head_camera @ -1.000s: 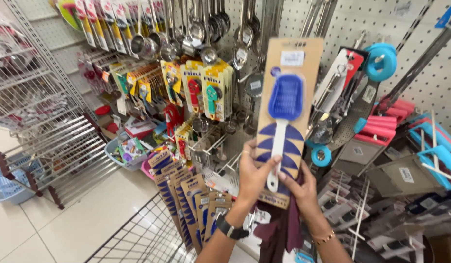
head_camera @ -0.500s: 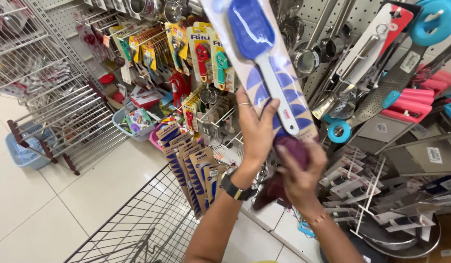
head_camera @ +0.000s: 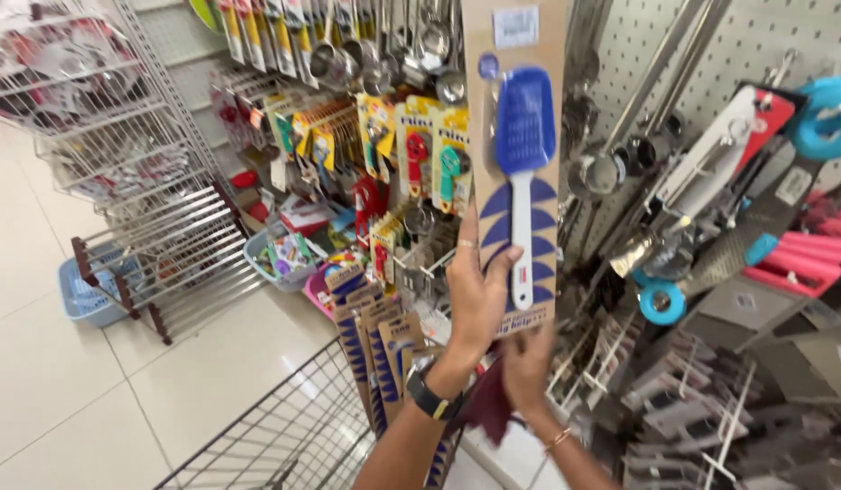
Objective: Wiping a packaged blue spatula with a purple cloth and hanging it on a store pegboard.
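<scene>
I hold up a tall brown card pack [head_camera: 516, 136] with a blue, white-handled kitchen utensil [head_camera: 524, 172] fixed to it. My left hand [head_camera: 475, 295], with a black watch at the wrist, grips the card's lower left edge, thumb across its front. My right hand [head_camera: 527, 367] sits below, at the card's bottom edge, and also clutches a dark maroon cloth [head_camera: 489, 406]. The card stands nearly upright in front of a store display.
Pegboard wall [head_camera: 765, 45] hung with ladles, spoons and carded tools [head_camera: 411, 145]. Pink and blue gadgets [head_camera: 824, 118] at right. Wire racks [head_camera: 139, 172] at left, a blue basket [head_camera: 89, 295] on the tiled floor. A wire cart edge [head_camera: 284, 436] lies below my arms.
The card was tilted left half a second ago; now it stands nearly upright again. My right hand stays low at its bottom edge with the cloth.
</scene>
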